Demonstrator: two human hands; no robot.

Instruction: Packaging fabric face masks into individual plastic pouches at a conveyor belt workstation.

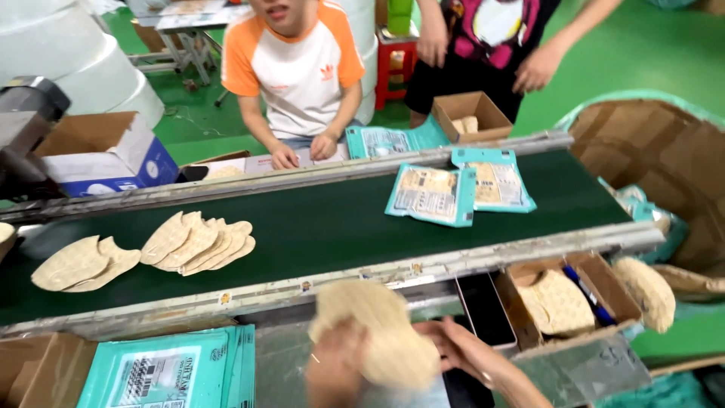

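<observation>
Holding: left hand [336, 370] and right hand [461, 351] both grip the tan insole stack [377, 332] between them
Place: just below the conveyor belt's [317, 227] near edge

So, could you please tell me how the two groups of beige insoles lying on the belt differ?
The left group is a small pile of two or three insoles; the right group is a larger fanned stack of several. The left lies flatter, nearer the belt's end. Both are beige, textured, untouched by hands.
</observation>
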